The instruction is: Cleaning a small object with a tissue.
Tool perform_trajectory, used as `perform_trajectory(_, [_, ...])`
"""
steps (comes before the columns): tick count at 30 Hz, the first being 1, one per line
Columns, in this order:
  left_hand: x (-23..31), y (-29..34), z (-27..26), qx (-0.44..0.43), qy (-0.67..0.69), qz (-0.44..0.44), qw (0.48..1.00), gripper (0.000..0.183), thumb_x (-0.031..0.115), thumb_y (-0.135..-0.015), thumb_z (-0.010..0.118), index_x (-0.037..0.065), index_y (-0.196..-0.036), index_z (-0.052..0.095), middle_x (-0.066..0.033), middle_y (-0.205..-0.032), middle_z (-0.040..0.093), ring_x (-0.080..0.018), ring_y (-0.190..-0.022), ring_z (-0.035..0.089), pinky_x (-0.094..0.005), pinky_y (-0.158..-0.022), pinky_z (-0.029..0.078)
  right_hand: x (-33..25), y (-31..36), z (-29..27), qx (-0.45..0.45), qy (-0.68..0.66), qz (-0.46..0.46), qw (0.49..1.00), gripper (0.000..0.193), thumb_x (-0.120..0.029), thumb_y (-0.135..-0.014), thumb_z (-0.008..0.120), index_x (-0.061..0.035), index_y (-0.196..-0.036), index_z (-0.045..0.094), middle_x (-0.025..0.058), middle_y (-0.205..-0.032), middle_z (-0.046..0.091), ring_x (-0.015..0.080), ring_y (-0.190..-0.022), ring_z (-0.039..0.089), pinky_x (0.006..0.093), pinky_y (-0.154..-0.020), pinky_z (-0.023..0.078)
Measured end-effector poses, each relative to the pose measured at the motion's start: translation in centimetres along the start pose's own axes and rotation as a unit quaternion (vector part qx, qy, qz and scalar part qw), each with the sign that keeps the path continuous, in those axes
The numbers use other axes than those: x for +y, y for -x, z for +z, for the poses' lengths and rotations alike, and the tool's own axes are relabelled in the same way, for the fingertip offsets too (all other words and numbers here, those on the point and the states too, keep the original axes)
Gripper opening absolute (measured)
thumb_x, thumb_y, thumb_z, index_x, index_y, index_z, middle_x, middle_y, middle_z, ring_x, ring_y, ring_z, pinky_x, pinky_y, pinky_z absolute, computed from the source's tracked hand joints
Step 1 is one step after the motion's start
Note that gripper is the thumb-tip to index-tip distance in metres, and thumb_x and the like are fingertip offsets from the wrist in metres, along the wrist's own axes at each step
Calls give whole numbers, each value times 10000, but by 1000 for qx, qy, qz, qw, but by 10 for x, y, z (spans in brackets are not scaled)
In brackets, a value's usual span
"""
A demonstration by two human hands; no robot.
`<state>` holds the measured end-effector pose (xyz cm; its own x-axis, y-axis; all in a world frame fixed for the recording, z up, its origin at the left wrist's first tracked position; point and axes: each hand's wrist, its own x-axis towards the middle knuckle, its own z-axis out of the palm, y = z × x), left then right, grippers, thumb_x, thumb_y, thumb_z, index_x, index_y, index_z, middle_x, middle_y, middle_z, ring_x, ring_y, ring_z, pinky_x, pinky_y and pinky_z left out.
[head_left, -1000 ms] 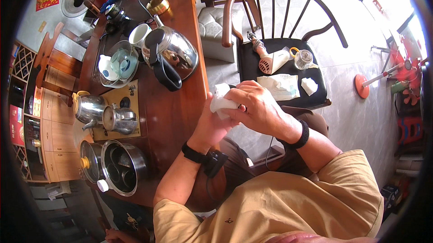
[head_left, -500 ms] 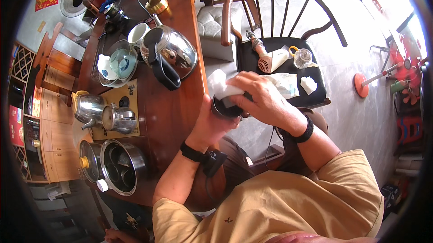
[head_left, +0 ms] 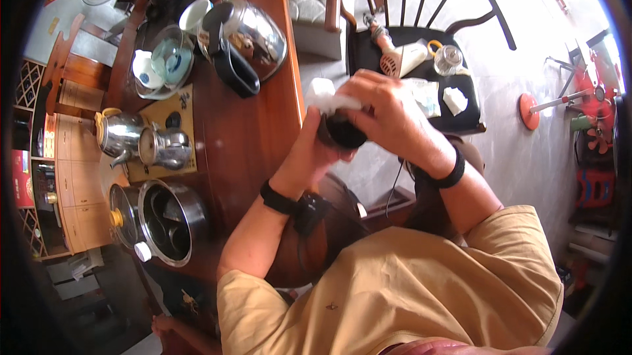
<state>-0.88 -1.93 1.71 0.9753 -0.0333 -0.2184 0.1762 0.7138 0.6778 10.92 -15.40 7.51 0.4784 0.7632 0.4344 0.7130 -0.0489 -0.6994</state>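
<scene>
In front of my lap, near the table edge, my left hand (head_left: 306, 157) is wrapped round a small dark cup (head_left: 347, 133) from the left and below. A crumpled white tissue or cloth (head_left: 322, 95) lies over the cup's far rim. My right hand (head_left: 388, 106) presses this white wad against the cup with curled fingers. Part of the cup is hidden behind both hands. On the table beyond stands a shiny metal kettle (head_left: 260, 29) with a black handle.
Left on the table are a clear bowl with cups (head_left: 184, 72), a metal teapot (head_left: 172, 149) and a steel pot (head_left: 201, 223) with dark pieces inside. A black-seated chair (head_left: 368, 39) holds a hair dryer (head_left: 408, 58), a small glass pot (head_left: 449, 58) and white tissue (head_left: 455, 100).
The cup has turned in my hands, and the white wad has shifted along its rim with my right hand. The whole view has tilted, so the table and chair sit higher.
</scene>
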Motion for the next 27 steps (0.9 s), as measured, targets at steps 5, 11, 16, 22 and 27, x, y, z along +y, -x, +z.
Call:
perform_trajectory(5, [1,-4,-8,-16,-39,25,999,712,680,-934,372,99,-1330,487,-65,-1164,600,-179,-967,589,-324,-782,478,11,-2,0,1,30,12,999,154,-37,-755,601,3,-904,593,187,-841,594,414,-817,592,447,-702,485])
perform_trajectory(11, [1,-2,-9,1,19,-16,1000,733,728,-915,331,111,-1263,523,-76,-996,636,-181,-771,613,-287,-633,479,13,5,4,-4,-3,-7,1000,181,-45,-752,610,24,-918,585,216,-828,603,435,-832,597,454,-715,495])
perform_trajectory(16, [5,-1,-7,-68,-5,-63,996,763,760,-906,260,109,-1179,549,-59,-787,590,-191,-563,568,-272,-435,390,10,4,3,-32,-13,-30,999,216,-58,-740,627,12,-944,613,214,-825,614,429,-828,603,451,-713,501])
perform_trajectory(22, [2,-4,8,60,36,-9,998,713,708,-937,294,106,-1218,552,-90,-942,636,-201,-793,621,-293,-621,480,17,3,5,34,35,-2,999,170,-75,-748,618,6,-896,601,216,-826,621,424,-805,609,450,-701,502])
perform_trajectory(27, [2,-5,-7,5,19,5,1000,711,702,-939,303,104,-1238,544,-94,-1001,642,-207,-900,627,-317,-719,509,5,3,1,-23,35,66,997,151,-85,-761,603,1,-885,601,219,-789,612,423,-787,609,443,-692,504])
